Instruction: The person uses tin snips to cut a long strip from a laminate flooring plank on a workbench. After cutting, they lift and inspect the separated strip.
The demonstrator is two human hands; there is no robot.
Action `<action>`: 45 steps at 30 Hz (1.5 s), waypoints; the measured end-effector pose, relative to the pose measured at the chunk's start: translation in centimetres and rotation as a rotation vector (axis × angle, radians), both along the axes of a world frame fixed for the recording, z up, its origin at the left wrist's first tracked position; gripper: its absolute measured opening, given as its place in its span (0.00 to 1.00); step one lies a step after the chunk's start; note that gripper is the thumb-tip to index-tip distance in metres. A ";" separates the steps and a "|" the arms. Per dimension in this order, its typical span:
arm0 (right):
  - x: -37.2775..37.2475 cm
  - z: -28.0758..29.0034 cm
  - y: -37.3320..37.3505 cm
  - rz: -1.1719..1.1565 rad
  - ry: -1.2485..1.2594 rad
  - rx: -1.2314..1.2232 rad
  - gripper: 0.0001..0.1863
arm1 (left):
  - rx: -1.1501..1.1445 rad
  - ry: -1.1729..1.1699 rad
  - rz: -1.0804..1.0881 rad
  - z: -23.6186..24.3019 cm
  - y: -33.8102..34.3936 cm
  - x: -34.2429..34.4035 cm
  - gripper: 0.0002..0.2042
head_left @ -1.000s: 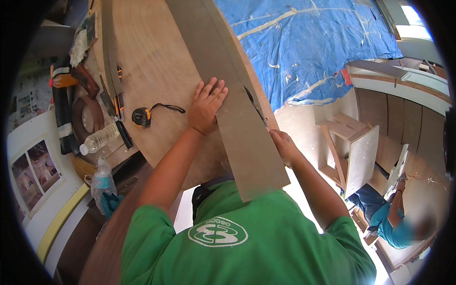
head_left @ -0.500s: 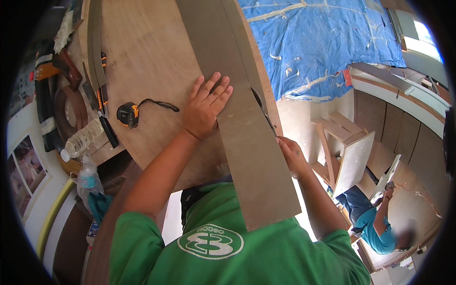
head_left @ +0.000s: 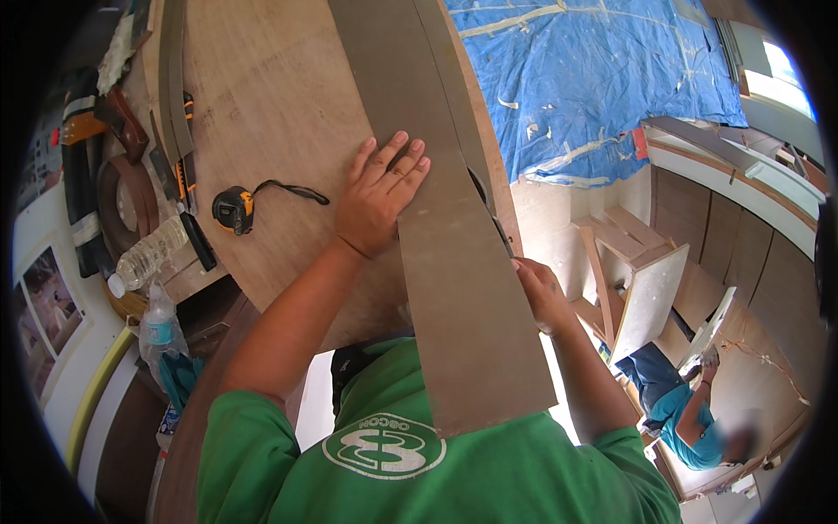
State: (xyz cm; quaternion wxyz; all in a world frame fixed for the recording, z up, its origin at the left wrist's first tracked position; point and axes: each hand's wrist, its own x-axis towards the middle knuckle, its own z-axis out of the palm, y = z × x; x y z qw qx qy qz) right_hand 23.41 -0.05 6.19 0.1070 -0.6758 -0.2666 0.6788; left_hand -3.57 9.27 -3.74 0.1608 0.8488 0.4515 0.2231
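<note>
A broad, pale-brown wooden bench [head_left: 262, 105] spreads beyond and to the left of the left grip [head_left: 375, 205], carrying a black-and-orange tape measure [head_left: 234, 210] left of that grip and a clear plastic bottle [head_left: 150, 255] farther left. Up and right of the right grip [head_left: 541, 297] lies a creased blue tarp [head_left: 594, 79]; to its right stands a wooden frame [head_left: 650, 297], with a person in teal [head_left: 694, 432] farther off, lower right. The long grey-brown sheet [head_left: 476, 314] runs under the left grip, which rests flat on it, fingers slightly apart. The right grip, just beside the sheet's right edge, is clamped on a slim dark tool [head_left: 500, 229]. Compared with a second ago, the sheet's near end reaches lower over the green shirt [head_left: 375, 489], while the left grip still presses the sheet
</note>
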 end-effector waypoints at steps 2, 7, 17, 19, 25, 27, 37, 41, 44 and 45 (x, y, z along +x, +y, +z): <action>-0.1 -0.3 -0.3 -0.004 0.001 0.019 0.30 | -0.001 0.000 -0.003 0.0 0.0 0.0 0.19; -0.4 -1.8 0.0 0.036 -0.023 0.093 0.30 | 0.004 0.027 -0.010 0.1 0.0 -0.2 0.19; -2.0 -2.8 -0.3 0.079 -0.101 0.248 0.31 | 0.038 0.034 -0.042 -0.5 0.0 -0.4 0.21; -2.0 -2.8 -0.3 -0.010 -0.073 0.155 0.31 | 0.038 0.020 -0.027 -0.8 -0.1 -0.3 0.21; -2.6 -1.0 1.4 -0.073 -0.051 0.013 0.30 | 0.020 0.012 -0.029 -0.2 0.0 -0.1 0.21; -2.3 -1.4 1.3 -0.044 -0.016 0.039 0.30 | 0.026 0.011 -0.027 -0.4 0.0 -0.2 0.21; -2.5 -1.2 1.2 -0.102 0.022 0.005 0.32 | 0.007 0.004 -0.012 -0.5 -0.1 -0.2 0.25; -2.6 -1.1 0.8 -0.062 -0.034 0.064 0.32 | -0.004 0.004 -0.017 -0.4 0.0 -0.2 0.26; -2.6 -1.6 0.1 -0.060 -0.032 0.093 0.31 | -0.009 0.008 -0.018 -0.4 0.0 -0.2 0.28; -2.7 -1.5 0.2 -0.086 -0.019 0.081 0.30 | -0.011 0.009 -0.018 -0.4 -0.1 -0.2 0.28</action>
